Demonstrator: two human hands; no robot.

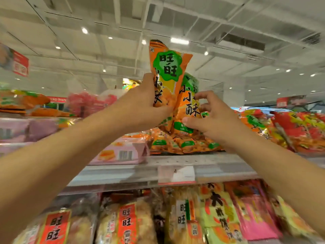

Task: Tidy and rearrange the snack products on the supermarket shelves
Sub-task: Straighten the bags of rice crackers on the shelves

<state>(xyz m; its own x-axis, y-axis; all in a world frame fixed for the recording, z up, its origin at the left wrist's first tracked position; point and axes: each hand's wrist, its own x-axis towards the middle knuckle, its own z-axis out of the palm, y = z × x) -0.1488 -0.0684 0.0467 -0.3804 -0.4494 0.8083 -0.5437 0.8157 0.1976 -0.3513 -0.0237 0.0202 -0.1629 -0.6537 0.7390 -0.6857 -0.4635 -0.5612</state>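
Observation:
Above the top shelf (175, 161), my left hand (140, 106) grips an orange snack bag with a green label (167, 67), held upright. Right beside it stands a second orange bag of the same kind (189, 104). My right hand (212, 118) pinches this second bag, thumb on its lower front and fingers curled at its right edge. Both bags stand over a pile of matching orange bags (177, 141) lying flat on the shelf.
Pink boxes (123, 152) lie left of the orange pile, red snack bags (302, 131) to the right. More orange and pink packs (35, 106) fill the far left. The shelf below holds rice cracker packs (126, 221). A price tag (176, 174) sits on the shelf edge.

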